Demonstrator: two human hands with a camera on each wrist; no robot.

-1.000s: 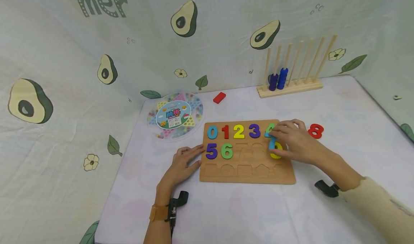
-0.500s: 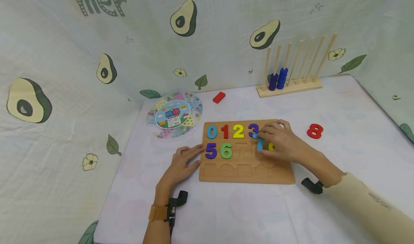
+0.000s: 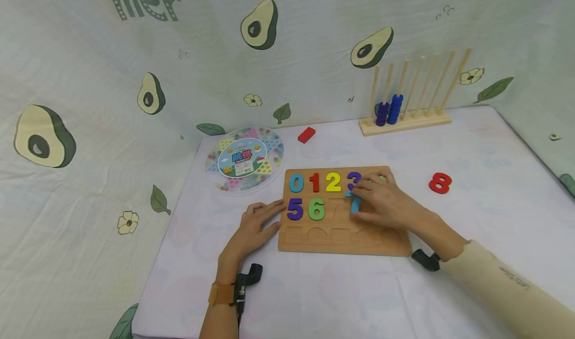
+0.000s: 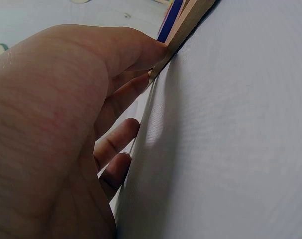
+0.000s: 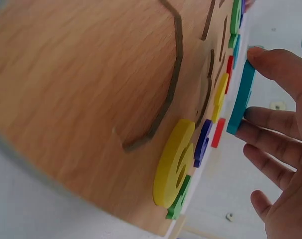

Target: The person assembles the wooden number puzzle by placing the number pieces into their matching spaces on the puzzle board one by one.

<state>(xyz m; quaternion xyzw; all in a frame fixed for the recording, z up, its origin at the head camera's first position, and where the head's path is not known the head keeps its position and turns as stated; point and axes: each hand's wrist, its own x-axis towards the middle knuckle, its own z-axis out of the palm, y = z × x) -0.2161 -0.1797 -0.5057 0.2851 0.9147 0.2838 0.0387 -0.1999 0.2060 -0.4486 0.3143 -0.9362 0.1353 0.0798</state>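
In the head view my right hand holds a blue number seven over the middle row of a wooden number puzzle board. The right wrist view shows the blue seven pinched between thumb and fingers, raised off the board. At the board's left edge rests my left hand, its thumb and fingertips touching the side. Numbers 0 to 3 line the top row; the green 4 is mostly covered by my right hand. Purple 5 and green 6 sit below. A yellow nine appears in the right wrist view.
Right of the board lies a red number eight. A round Chinese checkers set is at the back left, with a small red block near it. Behind stands a wooden peg rack holding purple and blue beads.
My right hand has carried the blue seven leftward across the board, from beside the yellow nine toward the middle-row recesses. The left hand stays at the board's edge.
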